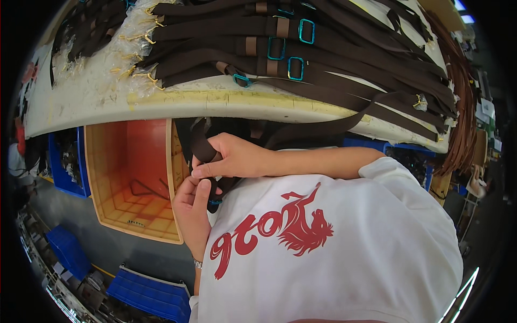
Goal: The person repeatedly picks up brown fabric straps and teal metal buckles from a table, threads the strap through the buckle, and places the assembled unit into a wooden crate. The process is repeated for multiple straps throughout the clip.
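Note:
A dark brown webbing strap (pixel 201 146) is gathered between my two hands, just below the table edge. My right hand (pixel 232 156) pinches a bent length of it, thumb pressed down toward the left hand. Right beneath, my left hand (pixel 192 200) grips the same strap with thumb and fingers closed. A small blue-green buckle (pixel 215 203) shows beside the left fingertips, partly hidden by the strap. From the hands, a strap length (pixel 323 127) runs right and up onto the table.
The pale worktable (pixel 231 102) carries several dark straps (pixel 215 28) with blue-green rectangular buckles (pixel 306 31) and plastic-wrapped gold hooks (pixel 145 37). Left of my hands sits a yellow-orange crate (pixel 134 230). Blue bins (pixel 145 293) stand on the floor. Brown strips (pixel 462 107) hang at the right.

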`<state>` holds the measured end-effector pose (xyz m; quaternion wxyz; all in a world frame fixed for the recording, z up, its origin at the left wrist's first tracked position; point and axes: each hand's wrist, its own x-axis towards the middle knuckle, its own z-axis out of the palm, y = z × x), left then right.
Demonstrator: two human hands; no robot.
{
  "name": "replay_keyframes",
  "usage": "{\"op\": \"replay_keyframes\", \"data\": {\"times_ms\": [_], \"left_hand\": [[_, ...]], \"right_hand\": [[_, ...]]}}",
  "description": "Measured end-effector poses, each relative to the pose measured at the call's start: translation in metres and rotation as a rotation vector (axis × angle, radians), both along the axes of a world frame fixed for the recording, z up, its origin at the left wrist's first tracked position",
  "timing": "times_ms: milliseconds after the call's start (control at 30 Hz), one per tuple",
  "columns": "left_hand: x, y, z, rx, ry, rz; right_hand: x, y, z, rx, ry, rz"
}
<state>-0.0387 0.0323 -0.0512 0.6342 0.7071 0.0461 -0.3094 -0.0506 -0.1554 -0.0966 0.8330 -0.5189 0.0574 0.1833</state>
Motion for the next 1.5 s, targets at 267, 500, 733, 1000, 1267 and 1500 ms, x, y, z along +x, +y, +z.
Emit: {"op": "replay_keyframes", "data": {"times_ms": [267, 500, 733, 1000, 1267, 1500], "left_hand": [[0.000, 0.009, -0.004, 0.001, -0.032, -0.017], [0.000, 0.000, -0.008, 0.006, 0.016, -0.024], [0.001, -0.025, -0.034, -0.048, -0.207, 0.051], [0.017, -0.004, -0.032, 0.317, -0.803, -0.294], [0.026, -0.022, -0.063, 0.476, -0.968, -0.245], [0.034, 0.021, -0.012, 0.417, -0.833, -0.567]], "right_hand": [[0.006, 0.004, -0.003, 0.179, 0.170, -0.124], [0.002, 0.005, 0.002, 0.468, 0.250, -0.053], [-0.001, 0.013, -0.012, 0.262, 0.162, -0.096], [-0.008, 0.026, -0.049, 0.170, 0.090, -0.098], [-0.006, 0.027, -0.051, 0.116, 0.211, -0.145], [-0.008, 0.013, -0.041, 0.009, 0.066, 0.023]]}}
